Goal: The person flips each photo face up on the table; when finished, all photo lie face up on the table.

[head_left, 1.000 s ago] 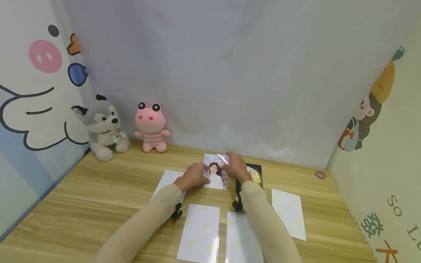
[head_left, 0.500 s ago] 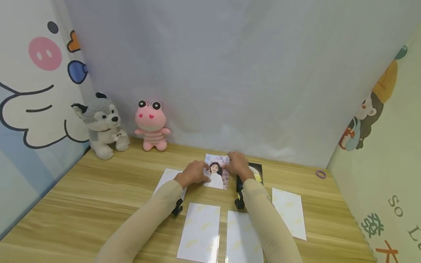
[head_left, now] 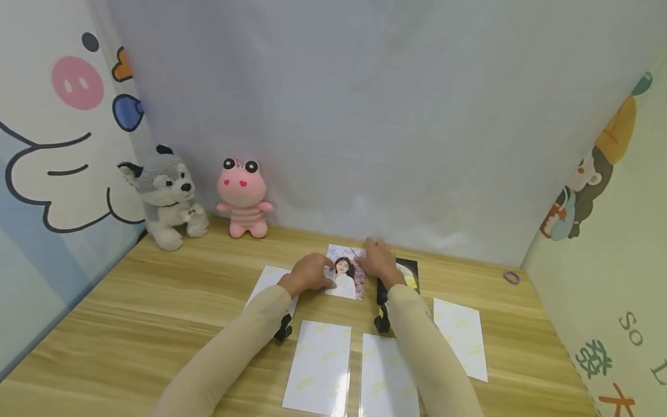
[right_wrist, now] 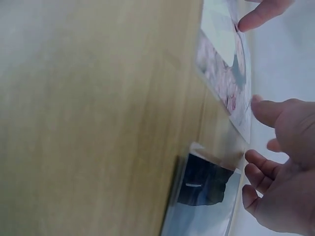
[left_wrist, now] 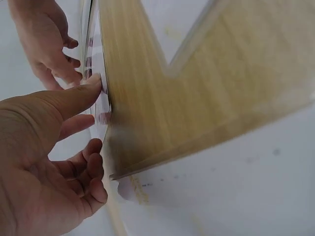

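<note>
A glossy portrait photo (head_left: pixel 345 275) of a dark-haired person in white lies near the back of the wooden table, between both hands. Along its left side is my left hand (head_left: pixel 311 272), thumb and index fingertips touching it; in the left wrist view the thumb (left_wrist: pixel 78 101) rests on the photo, other fingers loosely bent. My right hand (head_left: pixel 380 260) is at the opposite edge, its thumb tip (right_wrist: pixel 263 108) right at the photo's border in the right wrist view. Beneath the right wrist, a darker photo (head_left: pixel 408 272) lies partly hidden.
White cards with faint yellow marks lie nearby: one (head_left: pixel 268 281) partly under the left arm, two in front (head_left: pixel 319 368), one (head_left: pixel 461 336) at right. A husky plush (head_left: pixel 169 197) and a pink plush (head_left: pixel 242 197) sit at the back left. A purple ring (head_left: pixel 511 277) lies far right.
The glare at the photo's upper right corner has gone. My right hand has shifted slightly at the photo's edge; the left hand stays nearly in place. The head view has turned a little.
</note>
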The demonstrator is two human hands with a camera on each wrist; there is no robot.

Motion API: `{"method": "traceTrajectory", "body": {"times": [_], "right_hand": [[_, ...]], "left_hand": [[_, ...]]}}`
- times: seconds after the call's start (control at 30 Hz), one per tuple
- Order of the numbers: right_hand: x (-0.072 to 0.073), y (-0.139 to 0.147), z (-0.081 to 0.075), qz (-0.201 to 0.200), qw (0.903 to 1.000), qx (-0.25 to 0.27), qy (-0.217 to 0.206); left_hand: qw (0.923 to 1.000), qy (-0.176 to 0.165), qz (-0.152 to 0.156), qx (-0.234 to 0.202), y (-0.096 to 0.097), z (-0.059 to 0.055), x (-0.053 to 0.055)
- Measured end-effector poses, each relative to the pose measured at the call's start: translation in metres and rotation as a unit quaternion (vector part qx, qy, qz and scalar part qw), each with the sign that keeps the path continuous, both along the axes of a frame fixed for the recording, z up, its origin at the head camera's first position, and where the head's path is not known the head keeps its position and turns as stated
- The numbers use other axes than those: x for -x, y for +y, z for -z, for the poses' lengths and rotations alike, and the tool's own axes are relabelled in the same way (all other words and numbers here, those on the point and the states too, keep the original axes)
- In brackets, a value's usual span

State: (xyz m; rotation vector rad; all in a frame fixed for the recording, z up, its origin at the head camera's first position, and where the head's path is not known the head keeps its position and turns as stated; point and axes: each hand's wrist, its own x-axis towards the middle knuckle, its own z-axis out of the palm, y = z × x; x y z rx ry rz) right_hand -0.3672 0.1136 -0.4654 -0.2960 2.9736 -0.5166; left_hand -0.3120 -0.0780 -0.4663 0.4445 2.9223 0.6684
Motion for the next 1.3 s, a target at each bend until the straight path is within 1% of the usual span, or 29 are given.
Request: {"method": "traceTrajectory", "body": {"times": [0.1,0.2,0.27,0.33,0.5,0.6,0.67,0.73,0.87,0.93,1.03,1.17,1.3], "right_hand": [[-0.001,0.001,0.0,0.022,0.9989,0.042,-0.002],[-0.002,0.002,-0.003,0.035,0.9963,0.077,0.011],[-0.001,0.003,-0.005,0.041,0.9943,0.095,0.024],[-0.002,0.003,-0.008,0.041,0.9921,0.112,0.038],[-0.005,-0.001,-0.016,0.027,0.9836,0.171,0.05],[-0.009,-0.006,-0.02,0.007,0.9791,0.199,0.041],[-0.011,-0.011,-0.021,-0.012,0.9778,0.207,0.028],[-0.014,-0.016,-0.022,-0.036,0.9776,0.207,0.008],[-0.021,-0.027,-0.022,-0.101,0.9785,0.177,-0.029],[-0.025,-0.034,-0.021,-0.135,0.9764,0.163,-0.043],[-0.031,-0.046,-0.021,-0.179,0.972,0.145,-0.047],[-0.038,-0.061,-0.019,-0.213,0.9674,0.127,-0.052],[-0.042,-0.072,-0.016,-0.221,0.9675,0.104,-0.065]], "left_hand": [[0.9995,0.027,0.011,-0.012,-0.002,0.002,-0.001],[0.9979,0.054,0.014,-0.033,-0.007,0.003,-0.003],[0.9967,0.063,0.012,-0.05,-0.012,0.002,-0.004],[0.996,0.063,0.006,-0.063,-0.019,0.0,-0.007],[0.994,0.072,-0.015,-0.081,-0.042,-0.005,-0.015],[0.9938,0.077,-0.018,-0.078,-0.057,-0.006,-0.02],[0.9942,0.077,-0.015,-0.073,-0.066,-0.006,-0.025],[0.9948,0.077,-0.008,-0.065,-0.074,-0.006,-0.03],[0.9943,0.086,0.023,-0.06,-0.087,-0.004,-0.04],[0.9932,0.092,0.038,-0.061,-0.093,-0.003,-0.045],[0.992,0.098,0.06,-0.053,-0.102,-0.001,-0.054],[0.9914,0.094,0.087,-0.026,-0.112,0.001,-0.066],[0.9925,0.075,0.096,0.002,-0.12,0.001,-0.076]]}}
